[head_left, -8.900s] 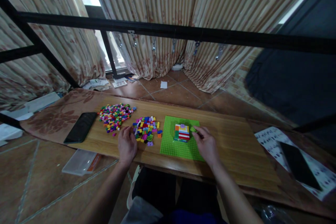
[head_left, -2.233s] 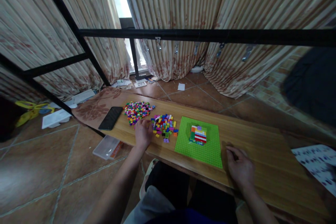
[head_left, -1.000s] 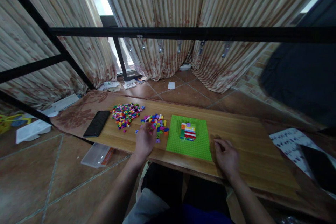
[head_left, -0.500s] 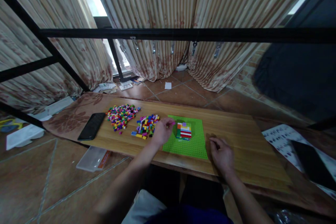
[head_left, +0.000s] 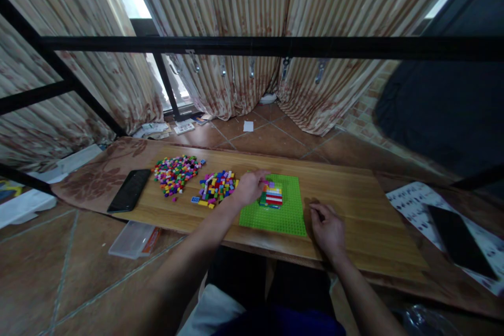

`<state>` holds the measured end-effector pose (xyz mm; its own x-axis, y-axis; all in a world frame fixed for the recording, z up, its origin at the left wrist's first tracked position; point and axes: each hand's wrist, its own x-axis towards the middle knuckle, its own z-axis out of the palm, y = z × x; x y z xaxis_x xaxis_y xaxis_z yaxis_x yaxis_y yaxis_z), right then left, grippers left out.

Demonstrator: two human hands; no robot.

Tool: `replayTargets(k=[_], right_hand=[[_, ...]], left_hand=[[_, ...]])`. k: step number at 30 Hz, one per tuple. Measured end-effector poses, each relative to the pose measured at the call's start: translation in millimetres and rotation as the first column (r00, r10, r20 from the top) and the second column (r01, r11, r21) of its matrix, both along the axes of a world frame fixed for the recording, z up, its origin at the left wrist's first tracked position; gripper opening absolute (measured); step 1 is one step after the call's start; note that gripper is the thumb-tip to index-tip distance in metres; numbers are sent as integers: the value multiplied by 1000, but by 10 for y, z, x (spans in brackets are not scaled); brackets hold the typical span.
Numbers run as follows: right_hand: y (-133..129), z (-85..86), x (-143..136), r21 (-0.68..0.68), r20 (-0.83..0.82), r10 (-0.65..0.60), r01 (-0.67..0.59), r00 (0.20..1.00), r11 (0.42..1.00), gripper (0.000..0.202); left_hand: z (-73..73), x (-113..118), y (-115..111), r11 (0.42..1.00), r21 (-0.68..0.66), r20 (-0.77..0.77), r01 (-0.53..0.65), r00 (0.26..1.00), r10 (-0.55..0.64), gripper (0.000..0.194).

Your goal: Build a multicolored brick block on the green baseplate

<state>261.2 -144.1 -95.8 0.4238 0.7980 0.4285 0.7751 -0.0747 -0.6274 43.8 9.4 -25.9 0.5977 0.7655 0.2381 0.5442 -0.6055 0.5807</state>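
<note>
My left hand (head_left: 251, 189) reaches over the left side of the green baseplate (head_left: 289, 220). Its fingers are pinched on a small magenta brick (head_left: 265, 182) at the far left corner of a block of stacked bricks (head_left: 274, 199). That stack shows red and white stripes, with green along its left side and a purple brick at the back. My right hand (head_left: 329, 230) rests on the tabletop just right of the baseplate, its fingers curled together; whether anything is inside them is hidden.
Left of the baseplate lie a pile of mixed bricks (head_left: 217, 186) and a larger heap of small bricks (head_left: 177, 172). A black phone (head_left: 129, 190) lies near the wooden table's (head_left: 354, 189) left end. At right, a dark tablet-like slab (head_left: 459, 239) sits on a printed sheet (head_left: 409, 199).
My left hand has moved forward with the magenta brick, from beside the stack to its far left corner. My right hand stays by the baseplate. The whole view has shifted slightly.
</note>
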Motion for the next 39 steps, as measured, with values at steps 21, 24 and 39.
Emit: replayTargets(k=[21, 24, 39], right_hand=[[0, -18, 16, 7, 10, 12, -13, 1000, 1000, 31], [-3, -6, 8, 8, -2, 11, -11, 1000, 1000, 31], [-6, 19, -8, 11, 21, 21, -21, 1000, 1000, 31]], left_hand=[[-168, 13, 44, 978, -203, 221, 42, 975, 4, 21], [-191, 26, 20, 971, -237, 252, 12, 967, 50, 20], [-213, 98, -13, 947, -315, 256, -65, 955, 151, 19]])
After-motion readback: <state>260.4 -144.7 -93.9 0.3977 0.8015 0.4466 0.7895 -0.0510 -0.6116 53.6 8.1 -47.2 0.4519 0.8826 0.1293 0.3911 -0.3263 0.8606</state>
